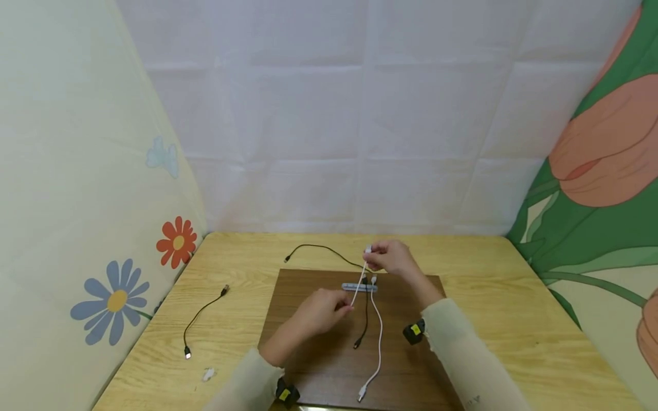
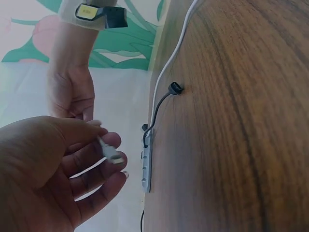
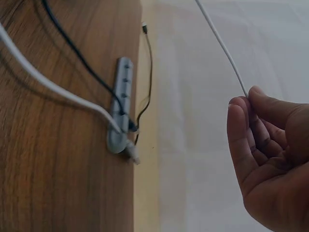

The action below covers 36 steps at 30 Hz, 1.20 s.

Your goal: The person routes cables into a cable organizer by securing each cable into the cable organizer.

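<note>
A white cable (image 1: 358, 282) is held taut above the brown board by both hands. My left hand (image 1: 323, 311) pinches it near one end, and its connector (image 2: 112, 154) shows by the fingers in the left wrist view. Farther back, my right hand (image 1: 393, 257) pinches the other end between thumb and fingers, with a white plug (image 1: 368, 249) at the fingertips. Beneath the held cable lies a grey-blue cable clip strip (image 3: 124, 84) with several slots. A black cable (image 1: 366, 314) and a second white cable (image 1: 381, 337) sit in its right-hand slots and trail toward me.
The brown board (image 1: 411, 354) lies on a wood-grain table (image 1: 514, 319). Another black cable (image 1: 324, 246) curves behind the board. On the left lie a short black cable (image 1: 197, 314) and a small white piece (image 1: 208, 374). A white cloth (image 1: 308, 142) hangs at the back.
</note>
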{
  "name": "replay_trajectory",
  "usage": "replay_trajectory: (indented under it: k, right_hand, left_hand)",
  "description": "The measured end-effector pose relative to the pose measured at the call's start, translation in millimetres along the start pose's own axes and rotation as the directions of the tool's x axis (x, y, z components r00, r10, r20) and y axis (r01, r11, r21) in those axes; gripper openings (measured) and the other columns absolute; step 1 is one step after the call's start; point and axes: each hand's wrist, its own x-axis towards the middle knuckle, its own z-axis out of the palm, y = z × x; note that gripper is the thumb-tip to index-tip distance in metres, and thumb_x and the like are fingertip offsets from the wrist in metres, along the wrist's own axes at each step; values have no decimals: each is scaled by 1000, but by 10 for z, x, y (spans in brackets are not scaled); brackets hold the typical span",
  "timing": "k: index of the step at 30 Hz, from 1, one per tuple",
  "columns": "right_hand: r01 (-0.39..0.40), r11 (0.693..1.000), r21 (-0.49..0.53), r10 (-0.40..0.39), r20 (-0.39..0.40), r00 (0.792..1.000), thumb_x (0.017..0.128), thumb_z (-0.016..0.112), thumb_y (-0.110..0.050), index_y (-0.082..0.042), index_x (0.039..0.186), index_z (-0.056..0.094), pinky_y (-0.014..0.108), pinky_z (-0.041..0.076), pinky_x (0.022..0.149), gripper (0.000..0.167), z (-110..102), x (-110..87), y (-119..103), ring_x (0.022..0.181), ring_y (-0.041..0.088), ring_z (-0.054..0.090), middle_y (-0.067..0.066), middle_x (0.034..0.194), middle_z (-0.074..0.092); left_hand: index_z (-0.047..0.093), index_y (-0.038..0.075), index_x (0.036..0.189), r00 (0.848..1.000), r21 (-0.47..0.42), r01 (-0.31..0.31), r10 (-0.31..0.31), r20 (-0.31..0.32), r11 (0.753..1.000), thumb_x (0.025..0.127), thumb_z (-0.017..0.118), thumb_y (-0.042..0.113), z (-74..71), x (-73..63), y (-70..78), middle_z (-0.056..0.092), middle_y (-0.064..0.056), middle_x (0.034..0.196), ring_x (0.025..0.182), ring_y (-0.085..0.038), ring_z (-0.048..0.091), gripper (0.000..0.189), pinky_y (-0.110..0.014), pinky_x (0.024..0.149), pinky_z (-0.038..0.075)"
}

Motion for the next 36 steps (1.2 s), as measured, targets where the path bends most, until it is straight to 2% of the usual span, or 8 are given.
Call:
replay_trajectory:
  k: [3,8,13,16,22,26,29,36]
  right_hand:
    - [-16,999,-49,16,3,1000,95,72,-13,1,98,73,46,61,77,15,46,31,64,81,32,74,12,85,76]
    - [-52,998,-37,52,4,999,93,75,-14,2,99,73,46,61,75,17,148,69,172,83,37,74,13,84,76]
    - [-78,994,-71,77,-11,997,91,77,-14,0,100,75,43,61,71,17,230,110,233,76,31,75,16,85,76]
    - [-79,991,-107,79,-11,997,90,77,-14,-2,98,75,39,61,69,15,256,137,249,72,26,74,14,83,76]
    - [-95,977,-189,97,3,995,92,75,-14,-2,92,75,33,59,63,12,268,149,280,66,18,71,6,74,73]
    - [-78,968,-240,86,25,996,94,73,-13,-2,90,73,29,56,60,12,275,139,312,65,17,69,4,73,72]
    - [-81,969,-235,96,54,994,94,71,-9,0,91,71,28,55,59,10,279,129,319,67,18,69,7,76,72]
    - [-86,965,-248,113,99,989,93,69,-4,2,94,69,29,56,61,6,319,139,338,67,17,68,7,78,71]
  left_hand:
    - [72,16,91,1000,38,-12,12,8,999,97,70,21,26,-8,-1,70,10,80,68,0,57,8,-20,63,49]
    - [70,18,86,998,94,-40,37,41,995,96,71,20,111,-31,-16,67,12,78,67,-1,55,10,-22,62,47]
    - [67,18,83,997,113,-40,32,74,993,95,72,19,181,-38,-25,64,12,76,66,-2,53,13,-21,60,45]
    - [66,18,81,996,117,-33,23,85,993,94,72,17,199,-28,-24,63,11,76,68,-2,54,14,-21,62,46]
    - [65,17,79,994,163,-63,47,102,985,93,72,14,230,-20,-19,62,8,75,72,-6,58,16,-23,66,50]
    - [67,18,78,993,195,-69,50,104,978,93,72,14,254,-35,-14,62,8,75,73,-8,60,16,-24,66,50]
    - [66,18,76,992,210,-80,58,110,974,92,72,13,259,-45,-9,61,8,73,71,-8,59,18,-24,64,48]
    - [61,19,72,992,181,-72,52,113,981,89,74,12,244,-63,6,58,10,68,64,-5,53,23,-22,57,42]
